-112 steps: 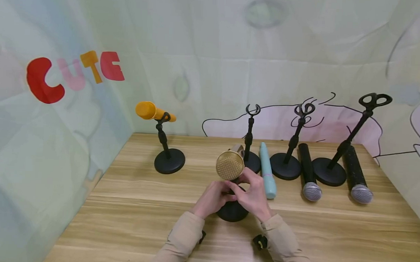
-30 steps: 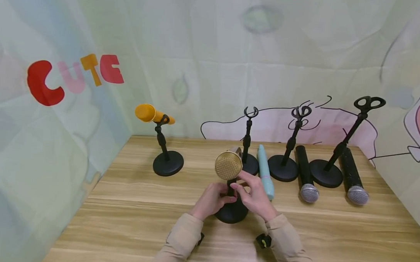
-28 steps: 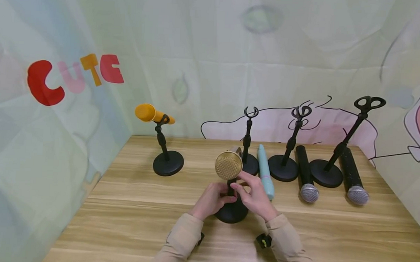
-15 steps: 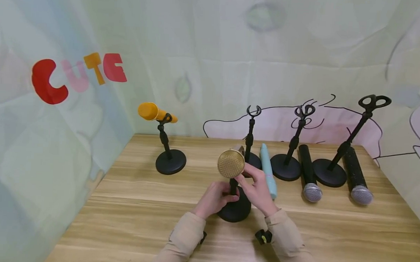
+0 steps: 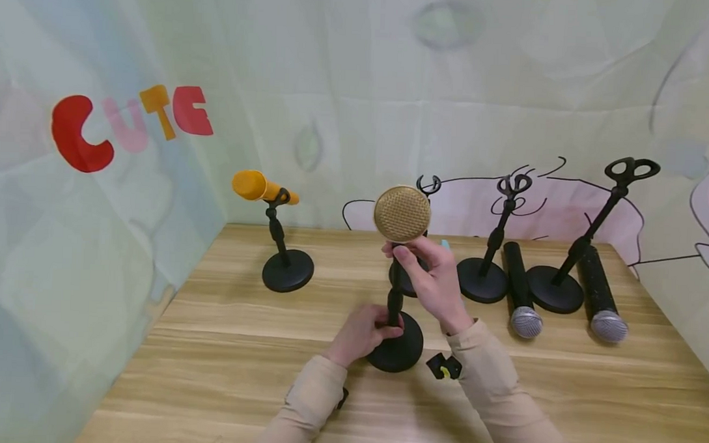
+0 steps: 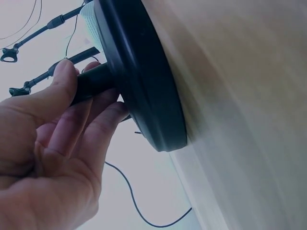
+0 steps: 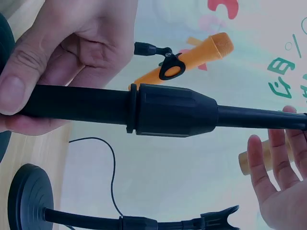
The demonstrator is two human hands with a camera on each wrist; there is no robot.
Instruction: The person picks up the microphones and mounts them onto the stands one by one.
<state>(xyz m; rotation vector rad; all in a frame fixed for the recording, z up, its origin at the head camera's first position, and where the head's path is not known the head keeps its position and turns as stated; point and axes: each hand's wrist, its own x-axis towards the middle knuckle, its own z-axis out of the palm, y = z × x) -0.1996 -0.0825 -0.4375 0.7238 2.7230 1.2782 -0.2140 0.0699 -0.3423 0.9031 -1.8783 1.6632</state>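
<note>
A gold-headed microphone [image 5: 402, 213] sits atop a black desktop microphone stand [image 5: 394, 304] at the middle of the table. Low on the stand's tube, my left hand [image 5: 362, 332] grips it with thumb and fingers just above the round base [image 6: 139, 72]. My right hand [image 5: 437, 283] pinches the thin upper tube right under the microphone. In the right wrist view, the collar [image 7: 175, 110] with the thin tube running out of it lies between my two hands, and the right thumb is hidden there.
An orange microphone [image 5: 264, 188] rests in a stand at the back left. At right stand several bare stands [image 5: 484, 278], with two black microphones [image 5: 519, 286] lying among them. A light-blue tip [image 5: 445, 244] shows behind my right hand.
My right hand has moved up from the stand's middle, and the gold microphone has risen as the tube has lengthened. My left hand has stayed low on the stand.
</note>
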